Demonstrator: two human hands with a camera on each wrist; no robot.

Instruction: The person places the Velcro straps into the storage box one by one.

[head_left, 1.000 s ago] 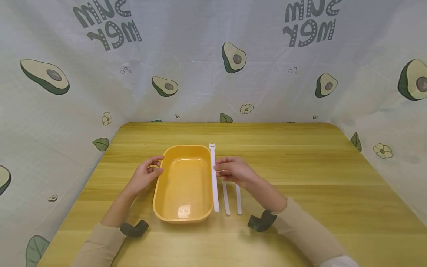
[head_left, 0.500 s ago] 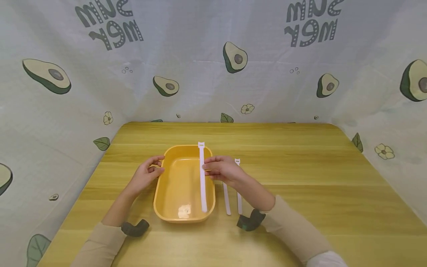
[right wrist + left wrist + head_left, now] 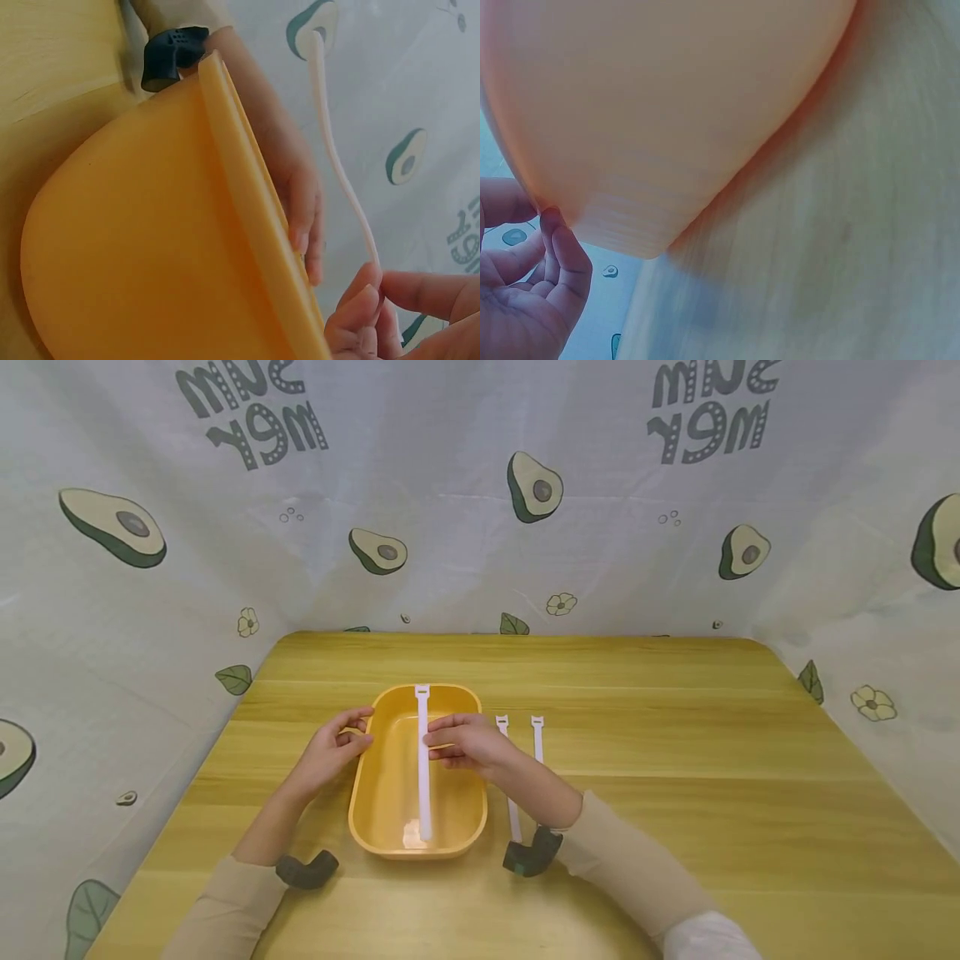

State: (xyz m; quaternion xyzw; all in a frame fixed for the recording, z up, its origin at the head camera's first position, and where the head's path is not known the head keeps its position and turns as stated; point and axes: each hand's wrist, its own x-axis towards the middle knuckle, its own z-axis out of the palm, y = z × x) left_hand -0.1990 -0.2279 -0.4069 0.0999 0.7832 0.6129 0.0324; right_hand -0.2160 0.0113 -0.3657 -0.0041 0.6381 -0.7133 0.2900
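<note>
In the head view, a yellow plastic basin (image 3: 386, 793) with a rounded-rectangle rim stands on the table. My left hand (image 3: 327, 753) holds its left rim; the left wrist view has the thumb and fingers (image 3: 571, 259) meeting at the basin's edge (image 3: 637, 180). Over the basin's middle, my right hand (image 3: 467, 742) pinches a long white cable tie (image 3: 423, 785) with a slotted head, pointing lengthwise along the basin. Seen from the right wrist, thumb and fingertips (image 3: 364, 304) grip the thin, slightly bent tie (image 3: 337, 161) above the rim.
Two more white cable ties, a nearer-to-basin one (image 3: 513, 818) and one farther right (image 3: 537, 735), lie side by side on the wooden table (image 3: 675, 743), partly under my right forearm. Dark wrist devices (image 3: 307, 870) sit on both wrists. A curtain (image 3: 450, 468) printed with avocados surrounds the table.
My right hand has carried the cable tie leftward from beside the basin's right rim to over its middle. My left hand has stayed at the left rim.
</note>
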